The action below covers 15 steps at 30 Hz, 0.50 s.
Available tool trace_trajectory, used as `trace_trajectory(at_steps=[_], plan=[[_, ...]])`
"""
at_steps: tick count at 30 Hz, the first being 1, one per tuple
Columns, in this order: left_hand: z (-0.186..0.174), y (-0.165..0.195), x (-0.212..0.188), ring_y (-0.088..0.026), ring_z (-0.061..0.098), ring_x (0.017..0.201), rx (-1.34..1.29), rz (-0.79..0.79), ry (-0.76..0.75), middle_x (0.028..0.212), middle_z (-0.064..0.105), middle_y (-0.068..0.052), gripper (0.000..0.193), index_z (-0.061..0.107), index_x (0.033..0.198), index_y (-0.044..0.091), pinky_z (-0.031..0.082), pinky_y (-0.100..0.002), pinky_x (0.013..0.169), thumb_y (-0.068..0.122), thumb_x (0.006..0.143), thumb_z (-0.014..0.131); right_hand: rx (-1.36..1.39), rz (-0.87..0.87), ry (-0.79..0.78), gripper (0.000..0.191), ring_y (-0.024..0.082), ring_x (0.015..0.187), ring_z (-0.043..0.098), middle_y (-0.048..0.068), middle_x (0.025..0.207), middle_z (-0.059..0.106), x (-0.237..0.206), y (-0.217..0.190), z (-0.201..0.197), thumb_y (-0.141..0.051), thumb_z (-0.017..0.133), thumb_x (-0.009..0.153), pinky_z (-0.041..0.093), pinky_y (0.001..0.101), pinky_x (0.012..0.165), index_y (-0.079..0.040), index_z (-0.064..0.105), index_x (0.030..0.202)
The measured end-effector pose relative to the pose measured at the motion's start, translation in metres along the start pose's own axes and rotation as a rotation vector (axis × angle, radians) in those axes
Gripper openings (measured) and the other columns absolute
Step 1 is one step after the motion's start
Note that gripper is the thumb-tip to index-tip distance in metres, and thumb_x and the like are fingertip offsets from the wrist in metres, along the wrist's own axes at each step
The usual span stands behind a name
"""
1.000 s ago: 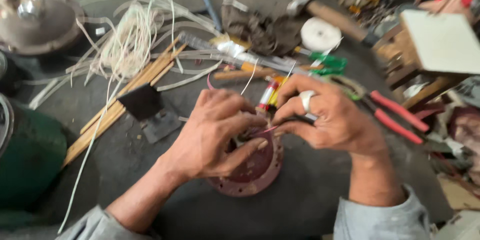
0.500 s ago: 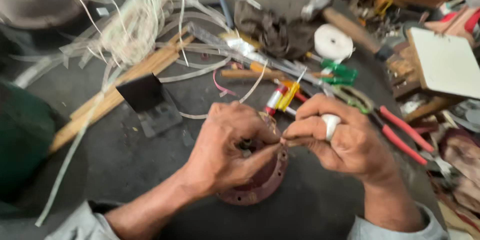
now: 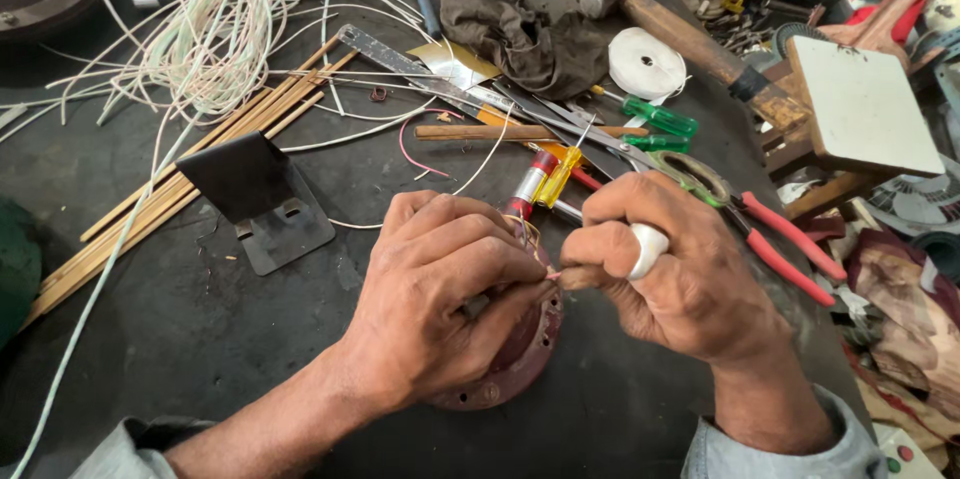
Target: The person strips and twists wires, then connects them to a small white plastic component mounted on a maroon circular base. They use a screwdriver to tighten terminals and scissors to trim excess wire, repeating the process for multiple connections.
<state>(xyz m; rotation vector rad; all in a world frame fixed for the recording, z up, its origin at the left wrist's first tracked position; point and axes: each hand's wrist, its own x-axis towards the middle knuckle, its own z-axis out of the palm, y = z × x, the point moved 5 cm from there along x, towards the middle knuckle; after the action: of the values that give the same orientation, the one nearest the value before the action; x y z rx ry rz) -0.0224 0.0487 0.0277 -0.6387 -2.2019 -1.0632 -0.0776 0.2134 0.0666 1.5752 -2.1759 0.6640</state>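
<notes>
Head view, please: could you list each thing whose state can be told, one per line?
Left hand: closed over the red flange, gripping it.
Right hand: fingers pinched at a thin wire beside the left thumb.
Red flange: flat on the table, mostly covered.
Pliers: lying unheld, handles apart.
Hammer: lying flat, unheld.
Cord bundle: loosely coiled.
Cloth: crumpled.

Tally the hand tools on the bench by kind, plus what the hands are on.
Hammer: 1
Green-handled screwdriver: 1
Red-handled pliers: 1
Red flanged part, under left hand and right hand: 1
Total: 4
</notes>
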Motion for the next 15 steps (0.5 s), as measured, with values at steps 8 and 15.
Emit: trace_trajectory(at_steps=[8, 15], plan=[[0.005, -0.007, -0.004, -0.019, 0.070, 0.105, -0.085, -0.075, 0.049, 0.098, 0.072, 0.001, 0.021, 0.072, 0.095, 0.014, 0.047, -0.036, 0.095, 0.011, 0.080, 0.086, 0.078, -0.074, 0.065, 0.026, 0.028, 0.077, 0.060, 0.005, 0.085, 0.064, -0.005, 0.007, 0.010, -0.016, 0.076, 0.090, 0.044, 0.0416, 0.065, -0.004, 0.053, 0.088], [0.004, -0.015, -0.003, -0.017, 0.074, 0.095, -0.324, -0.268, 0.167, 0.099, 0.076, -0.003, 0.021, 0.073, 0.095, 0.011, 0.055, -0.030, 0.086, 0.008, 0.079, 0.086, 0.569, 0.292, 0.357, 0.015, 0.018, 0.077, 0.068, 0.016, 0.100, 0.066, -0.017, 0.027, 0.019, -0.006, 0.067, 0.094, 0.057, 0.0287, 0.070, 0.001, 0.061, 0.106]])
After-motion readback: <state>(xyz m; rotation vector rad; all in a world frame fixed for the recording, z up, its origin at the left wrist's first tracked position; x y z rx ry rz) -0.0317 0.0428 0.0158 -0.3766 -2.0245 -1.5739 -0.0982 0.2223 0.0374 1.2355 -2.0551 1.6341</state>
